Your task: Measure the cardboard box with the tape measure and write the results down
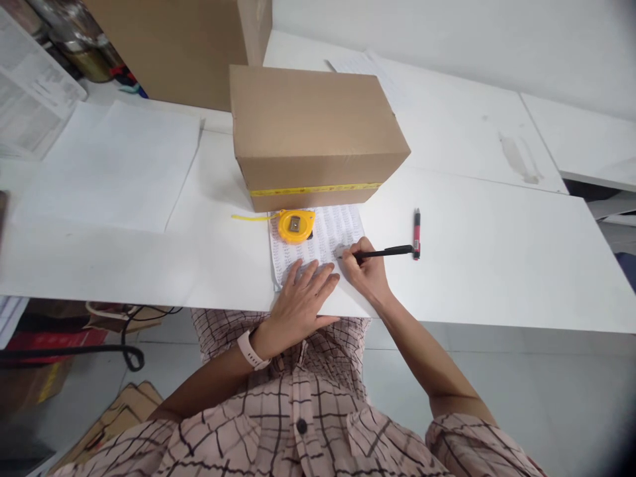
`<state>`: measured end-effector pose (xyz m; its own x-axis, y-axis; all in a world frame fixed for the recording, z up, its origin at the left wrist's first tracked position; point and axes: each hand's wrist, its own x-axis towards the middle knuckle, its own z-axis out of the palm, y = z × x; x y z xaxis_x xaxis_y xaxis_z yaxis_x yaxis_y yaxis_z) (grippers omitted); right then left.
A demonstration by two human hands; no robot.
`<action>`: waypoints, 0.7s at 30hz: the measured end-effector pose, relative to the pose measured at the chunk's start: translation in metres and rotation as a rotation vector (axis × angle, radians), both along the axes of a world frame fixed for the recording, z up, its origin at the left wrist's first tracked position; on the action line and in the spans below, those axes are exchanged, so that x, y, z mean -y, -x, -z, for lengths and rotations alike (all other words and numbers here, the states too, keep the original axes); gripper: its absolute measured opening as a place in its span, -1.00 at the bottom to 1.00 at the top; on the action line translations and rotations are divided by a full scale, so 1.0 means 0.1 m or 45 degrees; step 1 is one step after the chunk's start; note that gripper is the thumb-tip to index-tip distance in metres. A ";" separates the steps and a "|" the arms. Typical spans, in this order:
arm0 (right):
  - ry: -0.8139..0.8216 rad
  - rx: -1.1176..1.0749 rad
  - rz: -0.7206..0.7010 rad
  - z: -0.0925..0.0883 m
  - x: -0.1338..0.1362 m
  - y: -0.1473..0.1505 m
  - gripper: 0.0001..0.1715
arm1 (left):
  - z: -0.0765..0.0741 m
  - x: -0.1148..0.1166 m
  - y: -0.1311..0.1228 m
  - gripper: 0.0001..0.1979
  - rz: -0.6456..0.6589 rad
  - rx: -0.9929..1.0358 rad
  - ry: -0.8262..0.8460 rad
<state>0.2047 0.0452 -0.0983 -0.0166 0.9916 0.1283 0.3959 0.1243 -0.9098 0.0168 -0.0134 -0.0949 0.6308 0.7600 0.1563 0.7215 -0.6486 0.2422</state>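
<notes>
My right hand point(366, 270) is closed around a black pen point(392, 251), its tip down at a sheet covered in rows of writing point(342, 226). Flat on the lower part of that sheet lies my left hand point(305, 301), fingers spread, holding nothing. On the sheet's upper left rests a yellow tape measure point(295, 226), a short length of its blade pulled out to the left. Just behind stands a brown cardboard box point(318, 126) with a yellow strip along its front. A red and black pen point(417, 235) lies right of my right hand.
Blank white paper point(114, 165) lies on the white table point(497, 265) to the left. A larger cardboard box point(173, 50) stands at the back left, beside jars point(87, 59). Another paper point(365, 64) lies behind the box. Flattened cardboard point(119, 417) is on the floor.
</notes>
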 end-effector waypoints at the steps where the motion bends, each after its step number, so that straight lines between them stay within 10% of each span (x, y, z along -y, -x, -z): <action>1: -0.001 0.000 -0.002 0.01 0.00 0.00 -0.73 | 0.00 0.00 0.00 -0.26 0.003 0.002 -0.002; 16: -0.080 0.000 0.237 0.00 -0.01 -0.02 -0.75 | -0.01 0.00 0.00 -0.28 -0.010 0.013 0.030; 21: -0.276 0.440 0.154 0.02 -0.06 -0.11 -0.78 | 0.03 0.02 0.10 -0.33 0.020 0.049 0.026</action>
